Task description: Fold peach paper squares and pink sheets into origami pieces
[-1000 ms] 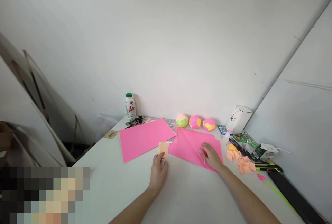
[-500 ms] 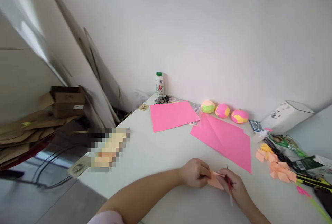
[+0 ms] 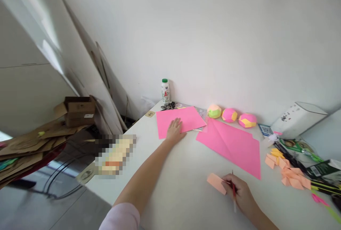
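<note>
My left hand [image 3: 175, 130] lies flat with fingers spread on the near edge of a pink paper sheet [image 3: 179, 120] at the back of the white table [image 3: 181, 173]. My right hand [image 3: 238, 194] is closed near the table's front, pinching a small folded orange paper piece [image 3: 216, 183] together with a thin red-and-white stick or pen [image 3: 233, 191]. A second, creased pink sheet [image 3: 234, 146] lies between the two hands, to the right.
Three pink, yellow and green paper balls [image 3: 230, 115] line the wall. A white bottle with a green cap [image 3: 165, 91] and keys [image 3: 167, 106] sit at the back. Folded orange pieces [image 3: 289, 173], pens and packets crowd the right. Cardboard leans at the left.
My left hand let go of the orange piece and reached forward onto the far pink sheet. My right hand kept hold of the orange piece and stick near the table's front.
</note>
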{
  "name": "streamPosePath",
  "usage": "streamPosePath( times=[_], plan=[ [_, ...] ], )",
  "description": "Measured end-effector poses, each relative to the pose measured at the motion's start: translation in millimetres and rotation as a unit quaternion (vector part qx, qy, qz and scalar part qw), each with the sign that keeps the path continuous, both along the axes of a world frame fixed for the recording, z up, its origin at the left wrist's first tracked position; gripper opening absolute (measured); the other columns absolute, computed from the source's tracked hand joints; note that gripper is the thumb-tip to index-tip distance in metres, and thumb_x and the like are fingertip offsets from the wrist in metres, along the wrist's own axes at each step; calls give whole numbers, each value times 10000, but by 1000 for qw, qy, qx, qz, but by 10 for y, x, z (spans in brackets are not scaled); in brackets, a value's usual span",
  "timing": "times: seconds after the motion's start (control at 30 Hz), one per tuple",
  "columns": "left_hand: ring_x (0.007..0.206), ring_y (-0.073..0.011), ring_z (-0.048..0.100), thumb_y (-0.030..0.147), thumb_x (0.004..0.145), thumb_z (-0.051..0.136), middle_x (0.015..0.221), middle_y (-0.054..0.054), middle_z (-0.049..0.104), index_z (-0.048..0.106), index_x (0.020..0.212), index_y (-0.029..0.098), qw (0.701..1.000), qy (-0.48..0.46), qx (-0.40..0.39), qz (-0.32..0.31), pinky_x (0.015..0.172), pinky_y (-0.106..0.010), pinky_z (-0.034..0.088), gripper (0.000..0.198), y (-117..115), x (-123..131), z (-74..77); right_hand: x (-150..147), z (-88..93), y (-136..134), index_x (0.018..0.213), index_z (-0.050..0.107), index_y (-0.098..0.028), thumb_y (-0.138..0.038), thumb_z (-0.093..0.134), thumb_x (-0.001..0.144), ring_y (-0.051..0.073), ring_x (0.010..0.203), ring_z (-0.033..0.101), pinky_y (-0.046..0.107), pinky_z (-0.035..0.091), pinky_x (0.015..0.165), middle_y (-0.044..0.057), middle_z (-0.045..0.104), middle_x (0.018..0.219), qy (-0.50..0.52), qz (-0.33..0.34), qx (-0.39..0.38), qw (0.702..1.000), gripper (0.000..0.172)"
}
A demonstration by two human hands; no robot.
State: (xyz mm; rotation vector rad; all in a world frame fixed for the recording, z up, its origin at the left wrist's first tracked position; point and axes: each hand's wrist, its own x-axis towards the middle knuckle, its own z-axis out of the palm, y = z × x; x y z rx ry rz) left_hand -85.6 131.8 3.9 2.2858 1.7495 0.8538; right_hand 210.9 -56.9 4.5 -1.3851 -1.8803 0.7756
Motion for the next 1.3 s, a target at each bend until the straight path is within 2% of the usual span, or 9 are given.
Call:
streamPosePath(
  times=[0.07, 0.13, 0.23, 0.47, 0.77, 1.0, 1.3],
  plan=[
    [1378, -375, 226, 473, 720, 656, 1459, -217, 325, 435, 1305, 99, 999, 19, -21, 29, 1121, -551, 144, 728, 94, -95, -65, -6, -18, -4, 719, 575, -187, -408, 454, 883, 128, 537, 467, 248, 414, 519, 1, 536, 597, -4, 1, 11, 1000, 300],
    [1387, -334, 229, 552, 692, 657, 1475, -175, 322, 427, 1322, 136, 998, 41, -36, 27, 1139, -493, 138, 789, 133, -125, -135, -11, -43, -7, 712, 566, -187, -368, 445, 887, 123, 549, 460, 245, 407, 534, 0, 540, 613, -2, 1, 15, 1000, 279],
    [1391, -299, 231, 595, 732, 590, 1487, -145, 315, 455, 1305, 156, 996, 69, -49, 37, 1142, -446, 138, 735, 146, -110, -215, -21, -88, -10, 716, 550, -189, -316, 448, 882, 115, 556, 449, 237, 390, 542, -11, 528, 623, 7, -1, 20, 1000, 233],
    [1366, -316, 277, 559, 785, 519, 1447, -157, 379, 535, 1250, 133, 990, 94, -78, 76, 1108, -437, 212, 630, 176, -90, -258, -39, -103, -18, 697, 514, -194, -260, 463, 861, 103, 547, 393, 227, 342, 524, -34, 466, 608, 13, -12, 20, 1000, 184],
    [1366, -311, 282, 540, 846, 456, 1435, -145, 406, 552, 1257, 107, 990, 107, -71, 61, 1110, -421, 232, 605, 150, -134, -318, -43, -58, -36, 695, 534, -185, -245, 485, 825, 104, 556, 424, 224, 352, 527, -21, 496, 623, 27, -11, 7, 1000, 151],
    [1338, -315, 333, 514, 869, 433, 1399, -142, 453, 588, 1211, 121, 991, 110, -46, 53, 1102, -438, 260, 544, 157, -160, -375, -66, 35, -71, 661, 504, -192, -252, 472, 833, 89, 509, 390, 214, 364, 511, -40, 453, 566, 64, -3, 3, 998, 185],
    [1301, -320, 386, 438, 892, 441, 1340, -140, 512, 637, 1129, 130, 993, 110, -14, 42, 1080, -446, 303, 435, 156, -165, -401, -33, -47, -92, 694, 535, -186, -290, 484, 857, 89, 529, 417, 210, 365, 500, -30, 482, 599, 46, -1, 24, 999, 200]
  ],
)
